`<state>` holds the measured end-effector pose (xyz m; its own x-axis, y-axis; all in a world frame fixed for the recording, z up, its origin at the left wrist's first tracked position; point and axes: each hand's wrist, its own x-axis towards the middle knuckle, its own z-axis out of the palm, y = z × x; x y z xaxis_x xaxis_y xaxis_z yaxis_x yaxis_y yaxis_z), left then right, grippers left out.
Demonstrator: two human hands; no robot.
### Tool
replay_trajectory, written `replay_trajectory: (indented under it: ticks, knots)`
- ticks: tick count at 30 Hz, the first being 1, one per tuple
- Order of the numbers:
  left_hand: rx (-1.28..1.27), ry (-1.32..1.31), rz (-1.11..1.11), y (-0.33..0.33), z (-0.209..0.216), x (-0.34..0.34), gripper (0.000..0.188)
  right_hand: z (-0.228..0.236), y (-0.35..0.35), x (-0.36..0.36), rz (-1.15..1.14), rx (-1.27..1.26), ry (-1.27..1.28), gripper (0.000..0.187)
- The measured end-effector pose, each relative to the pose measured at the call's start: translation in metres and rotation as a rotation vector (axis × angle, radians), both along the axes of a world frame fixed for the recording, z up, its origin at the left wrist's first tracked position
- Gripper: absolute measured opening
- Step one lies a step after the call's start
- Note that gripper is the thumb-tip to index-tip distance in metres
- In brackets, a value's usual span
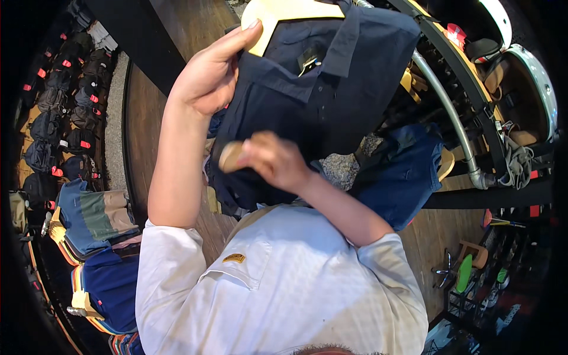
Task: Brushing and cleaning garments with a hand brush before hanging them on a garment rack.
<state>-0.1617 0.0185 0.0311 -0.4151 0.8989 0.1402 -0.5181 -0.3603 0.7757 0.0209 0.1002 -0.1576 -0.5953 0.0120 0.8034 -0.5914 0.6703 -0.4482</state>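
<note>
A dark navy collared shirt (284, 112) hangs on a pale yellow wooden hanger (290, 13) in front of me. My left hand (216, 74) is raised at the hanger's left shoulder, its thumb lying along the wood and its fingers mostly hidden behind the shirt. Low over the shirt front, my right hand (275, 160) is closed and blurred by motion. It grips a tan, rounded, wooden-looking piece (232, 157), whose exact kind I cannot make out. Inside the shirt's collar a small label (309, 61) shows.
Blue denim clothing (396, 174) hangs to the right, below a curved metal rail (447, 100). Folded caps and bags (56, 112) line a shelf at far left. Hangers with navy shirts (112, 290) stand at lower left. Helmets (526, 89) sit at upper right.
</note>
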Motion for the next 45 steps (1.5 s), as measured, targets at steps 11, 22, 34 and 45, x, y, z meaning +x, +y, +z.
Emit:
replay_trajectory:
  ticks: [11, 22, 34, 45]
  knots:
    - [-0.239, 0.422, 0.521, -0.043, -0.012, 0.023, 0.041, 0.054, 0.02, 0.056, 0.037, 0.143, -0.251, 0.066]
    - [-0.077, -0.084, 0.401, -0.076, -0.06, 0.071, 0.039, 0.096, 0.048, 0.015, -0.772, 0.079, -0.17, 0.047]
    - [-0.071, -0.076, 0.447, -0.086, -0.056, 0.079, 0.04, 0.074, 0.044, 0.019, -0.692, 0.094, -0.097, 0.053]
    - [-0.02, -0.105, 0.386, -0.088, -0.061, 0.089, 0.041, 0.08, 0.048, 0.024, -0.753, 0.129, -0.05, 0.05]
